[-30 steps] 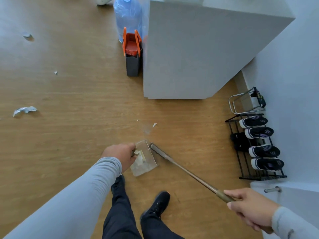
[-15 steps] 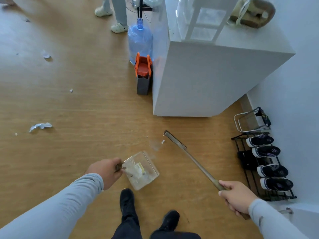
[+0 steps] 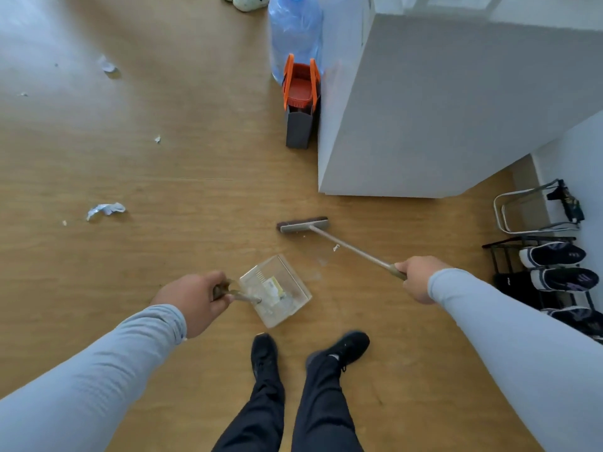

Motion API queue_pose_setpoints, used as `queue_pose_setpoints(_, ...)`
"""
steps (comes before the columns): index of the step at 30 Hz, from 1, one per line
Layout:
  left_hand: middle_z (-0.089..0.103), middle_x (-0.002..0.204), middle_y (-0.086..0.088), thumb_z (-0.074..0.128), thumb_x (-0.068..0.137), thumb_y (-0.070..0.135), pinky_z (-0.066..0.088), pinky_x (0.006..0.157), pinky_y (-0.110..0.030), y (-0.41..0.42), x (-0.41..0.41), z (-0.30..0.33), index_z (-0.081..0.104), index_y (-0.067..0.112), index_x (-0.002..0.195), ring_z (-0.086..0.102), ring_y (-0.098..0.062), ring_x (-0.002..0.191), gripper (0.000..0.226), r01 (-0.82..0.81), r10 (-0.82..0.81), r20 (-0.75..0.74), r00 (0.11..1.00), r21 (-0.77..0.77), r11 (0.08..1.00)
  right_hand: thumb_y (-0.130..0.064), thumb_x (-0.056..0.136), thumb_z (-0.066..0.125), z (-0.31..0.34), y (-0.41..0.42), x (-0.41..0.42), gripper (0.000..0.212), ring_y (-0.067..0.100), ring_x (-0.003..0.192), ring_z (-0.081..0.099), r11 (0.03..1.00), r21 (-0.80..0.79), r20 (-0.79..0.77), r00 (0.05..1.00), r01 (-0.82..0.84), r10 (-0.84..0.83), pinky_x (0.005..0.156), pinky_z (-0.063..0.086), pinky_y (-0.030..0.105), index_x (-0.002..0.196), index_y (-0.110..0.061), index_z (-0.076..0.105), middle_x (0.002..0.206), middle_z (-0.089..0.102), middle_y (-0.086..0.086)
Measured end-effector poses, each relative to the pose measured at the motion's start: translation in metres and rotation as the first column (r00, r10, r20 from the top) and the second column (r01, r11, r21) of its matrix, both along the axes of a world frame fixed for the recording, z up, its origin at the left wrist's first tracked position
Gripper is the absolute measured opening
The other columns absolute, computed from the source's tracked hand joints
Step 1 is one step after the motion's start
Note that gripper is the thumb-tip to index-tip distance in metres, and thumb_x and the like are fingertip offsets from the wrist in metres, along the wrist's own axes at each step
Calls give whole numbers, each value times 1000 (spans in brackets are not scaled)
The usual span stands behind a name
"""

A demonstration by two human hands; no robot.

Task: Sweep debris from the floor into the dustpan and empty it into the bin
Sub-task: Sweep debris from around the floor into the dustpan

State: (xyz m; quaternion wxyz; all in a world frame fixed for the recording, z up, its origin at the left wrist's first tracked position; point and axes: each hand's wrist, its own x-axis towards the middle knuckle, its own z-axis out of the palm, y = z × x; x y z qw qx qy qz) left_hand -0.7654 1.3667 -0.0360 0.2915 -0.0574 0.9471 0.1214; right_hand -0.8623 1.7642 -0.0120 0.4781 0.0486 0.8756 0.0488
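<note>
Clear dustpan (image 3: 277, 290) on floor (image 3: 163, 177) by feet, paper scraps inside. Left hand (image 3: 192, 303) grips its handle; right hand (image 3: 416, 277) grips broom (image 3: 326, 234) stick, head near loose scrap (image 3: 336, 247).

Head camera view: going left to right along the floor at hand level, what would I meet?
Left hand → dustpan → small white scrap → right hand on the broom handle → shoe rack.

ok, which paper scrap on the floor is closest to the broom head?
The small white scrap beside the broom handle, between head and dustpan. The other scraps lie far left.
</note>
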Motion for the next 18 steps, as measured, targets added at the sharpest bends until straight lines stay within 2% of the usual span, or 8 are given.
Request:
queue_pose_setpoints(4,60,76,17,55,92,54,46,57,-26,0,-4,4,54,38,97,59,-8,69,17,2,-2,21,1000,-3,1000,-2,88,38,27,36,14,81,18,88,64,985,110,72,989,-135,127,80,60,33,148,-56,33,111,56,-3)
queue_pose_setpoints(8,59,75,17,53,92,54,39,50,-24,2,-7,8,54,39,97,56,-3,66,16,30,-30,18,999,2,1000,-24,99,48,69,76,32,56,17,116,62,995,94,23,999,-39,37,99,52,28,149,-48,39,141,56,-2)
queue_pose_setpoints(9,59,75,18,53,93,54,37,49,-23,3,-9,9,53,40,97,56,-2,65,15,39,-39,22,999,0,999,-29,100,50,80,88,39,53,13,118,61,997,78,3,1000,-8,8,98,50,24,149,-46,40,142,55,-4)
queue_pose_setpoints(10,58,74,18,52,93,55,36,48,-23,3,-12,11,51,40,96,55,-3,65,15,45,-45,29,999,-5,999,-32,100,51,89,99,49,52,7,109,62,998,55,-19,999,29,-28,91,50,18,149,-45,40,137,58,-8)
queue_pose_setpoints(12,58,75,18,51,94,55,37,49,-24,5,-17,11,52,41,100,55,-4,65,16,52,-52,38,998,-12,999,-34,100,54,101,114,67,51,-3,79,56,988,5,-64,986,154,-153,65,44,12,148,-45,43,104,61,-19)
queue_pose_setpoints(13,58,76,18,51,94,55,39,50,-24,8,-19,10,53,40,103,56,-5,66,17,58,-58,40,998,-12,998,-33,99,56,104,119,74,51,-4,72,54,975,-14,-79,972,221,-221,58,41,12,147,-45,44,93,57,-21)
queue_pose_setpoints(16,60,80,18,51,94,54,43,54,-25,17,-29,5,54,39,106,59,-8,70,20,101,-101,51,994,-9,995,-29,99,57,98,123,88,49,2,58,53,930,-47,-96,925,365,-367,44,37,11,147,-40,47,82,55,-17)
queue_pose_setpoints(18,60,81,18,50,95,53,45,55,-26,24,-39,2,54,37,106,59,-8,70,20,145,-143,65,988,-15,989,-27,100,55,85,117,93,48,7,44,50,890,-61,-81,887,452,-455,35,36,16,147,-37,48,77,61,-7)
